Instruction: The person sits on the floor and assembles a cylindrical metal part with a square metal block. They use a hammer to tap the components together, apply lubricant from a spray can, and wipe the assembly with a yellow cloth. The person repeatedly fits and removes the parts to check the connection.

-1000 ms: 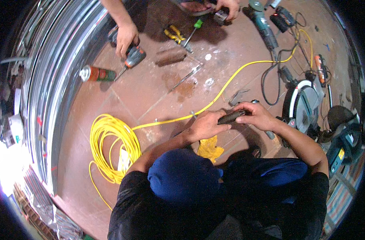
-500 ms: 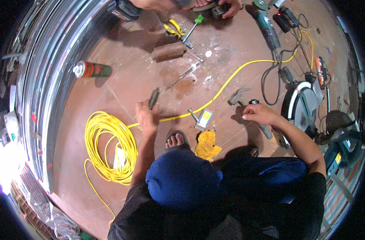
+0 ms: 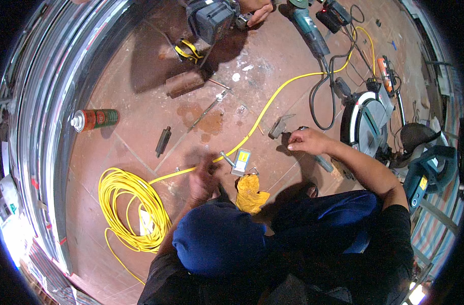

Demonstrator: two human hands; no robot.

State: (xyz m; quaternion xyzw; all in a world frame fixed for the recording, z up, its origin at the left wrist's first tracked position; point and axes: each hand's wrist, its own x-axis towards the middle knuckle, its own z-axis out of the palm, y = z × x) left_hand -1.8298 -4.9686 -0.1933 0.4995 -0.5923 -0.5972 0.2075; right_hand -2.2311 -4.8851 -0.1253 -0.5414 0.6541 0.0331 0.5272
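Observation:
My left hand is smeared by motion above the floor, close to a metal bolt and a small blue-and-white box. Farther left and ahead of it lies a dark, ribbed cylindrical piece. Over a hammer lying on the floor, my right hand is closed in a pinch; a small dark round thing shows by its fingers, too small to name. A crumpled yellow glove or cloth rests just before my knees.
A coil of yellow cable lies left, its line running right. A spray can, pliers, angle grinder and cut-off saw lie around. Opposite, a co-worker's hand is beside a dark power tool.
My left hand has let go of the dark cylindrical piece, now on the floor, and moved right toward the bolt. The co-worker's power tool has come into the middle. My right hand stays over the hammer.

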